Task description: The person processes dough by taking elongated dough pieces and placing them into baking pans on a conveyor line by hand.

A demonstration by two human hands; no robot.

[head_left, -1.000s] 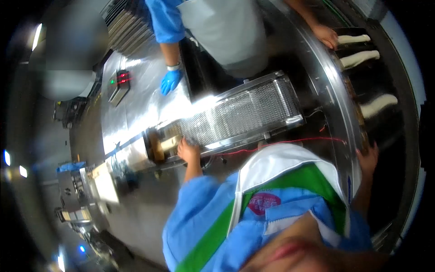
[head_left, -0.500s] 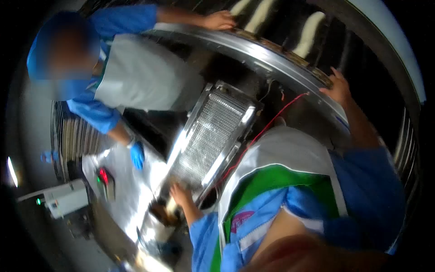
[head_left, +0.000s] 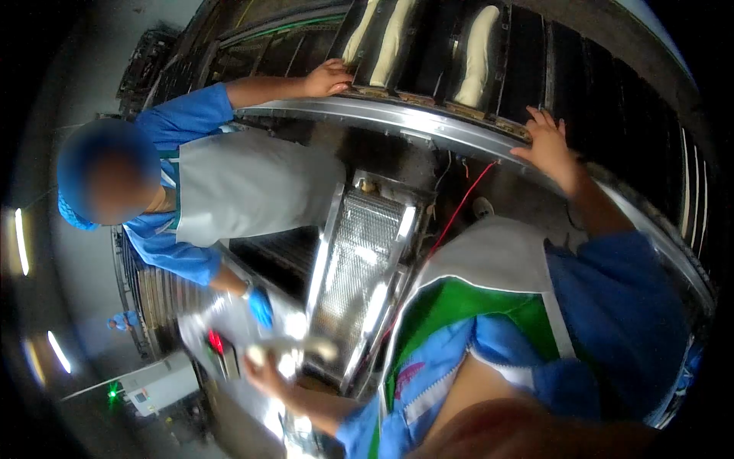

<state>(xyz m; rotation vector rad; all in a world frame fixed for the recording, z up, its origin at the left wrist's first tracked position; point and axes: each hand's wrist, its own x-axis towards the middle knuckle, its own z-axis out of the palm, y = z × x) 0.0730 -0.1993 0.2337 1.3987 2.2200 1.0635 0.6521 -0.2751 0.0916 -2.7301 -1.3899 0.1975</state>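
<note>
My left hand (head_left: 266, 375) is closed around a pale strip of dough (head_left: 313, 348), blurred by motion, beside the lower end of the metal mesh conveyor (head_left: 355, 260). My right hand (head_left: 549, 145) lies with spread fingers on the near end of the dark baking trays (head_left: 524, 69). Long dough pieces lie in some trays: one dough piece (head_left: 475, 61) nearest my right hand, and another dough piece (head_left: 390, 46) farther left.
Across from me stands a co-worker in a grey apron (head_left: 252, 187), one bare hand (head_left: 329, 78) at the tray edge and one blue-gloved hand (head_left: 261, 307) low. A metal rail (head_left: 413, 118) runs below the trays. A red cable (head_left: 462, 206) hangs beside the conveyor. A control box (head_left: 162, 386) stands lower left.
My left hand has lifted the dough strip away from the metal container and moved left and down in view. My right hand stays at the tray edge. The whole view has shifted.
</note>
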